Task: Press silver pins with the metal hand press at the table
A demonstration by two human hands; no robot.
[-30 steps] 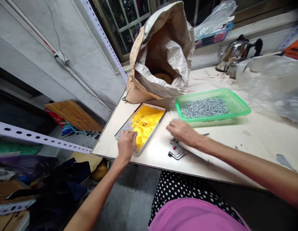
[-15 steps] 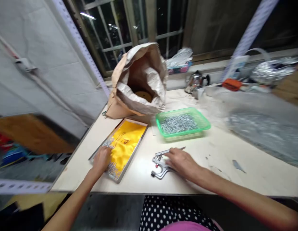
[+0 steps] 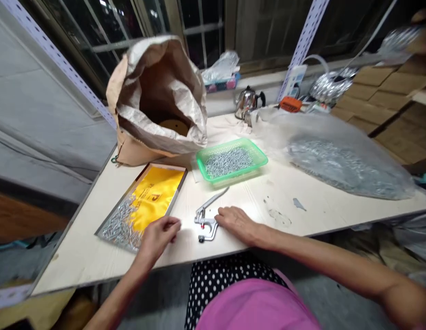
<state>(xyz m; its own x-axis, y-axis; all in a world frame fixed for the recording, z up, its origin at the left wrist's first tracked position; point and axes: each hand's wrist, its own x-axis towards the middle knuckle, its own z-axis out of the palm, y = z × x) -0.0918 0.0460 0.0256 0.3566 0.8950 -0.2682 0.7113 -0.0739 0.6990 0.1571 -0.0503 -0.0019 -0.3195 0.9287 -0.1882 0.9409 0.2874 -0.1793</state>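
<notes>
My left hand [image 3: 158, 234] hovers at the right edge of a shallow box lid [image 3: 174, 200] lined with yellow cloth. Its fingers are pinched together on something too small to name. Small silvery metal parts [image 3: 121, 222] fill the near end of that lid. My right hand [image 3: 237, 222] lies on the white table [image 3: 312, 201] with its fingers bent beside a small metal hand press tool [image 3: 206, 221]. The fingertips touch the tool's right side. Beyond it stands a green plastic basket [image 3: 257, 158] holding many silvery parts.
A big open paper sack [image 3: 158, 98] stands at the back left. A clear plastic bag of metal parts [image 3: 340, 160] lies on the right. A steel kettle [image 3: 246, 101] stands by the window, cardboard boxes [image 3: 381, 96] at far right. The table edge runs close to my body.
The view swung right and up. My left hand left the silvery parts in the lid and came toward the tool, fingers pinched. My right hand stayed by the tool.
</notes>
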